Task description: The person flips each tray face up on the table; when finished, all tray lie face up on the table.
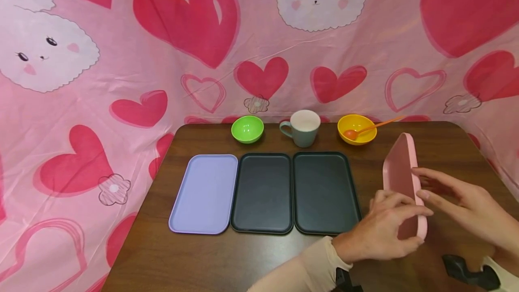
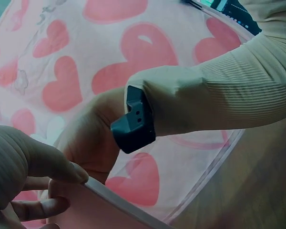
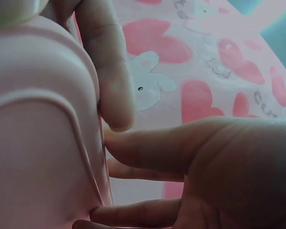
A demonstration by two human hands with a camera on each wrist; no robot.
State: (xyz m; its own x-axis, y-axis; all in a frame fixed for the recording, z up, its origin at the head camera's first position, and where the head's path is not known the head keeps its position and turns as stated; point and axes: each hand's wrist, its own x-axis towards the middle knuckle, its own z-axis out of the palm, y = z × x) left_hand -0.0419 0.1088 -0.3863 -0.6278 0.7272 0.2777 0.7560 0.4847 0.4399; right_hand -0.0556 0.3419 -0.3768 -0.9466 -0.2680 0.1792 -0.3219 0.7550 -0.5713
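Observation:
A pink tray is held up on edge over the right side of the table, its hollow face turned left. My left hand grips its near end, thumb and fingers around the rim; the thumb presses on the edge in the left wrist view. On the tray's right side, my right hand touches the rim and outer face with nearly straight fingertips. Nearest to the left forearm lies a black tray, beside a second black tray and a lavender tray.
Behind the row of trays stand a green bowl, a grey-blue mug and a yellow bowl holding an orange spoon. A pink heart-print cloth hangs behind the brown table.

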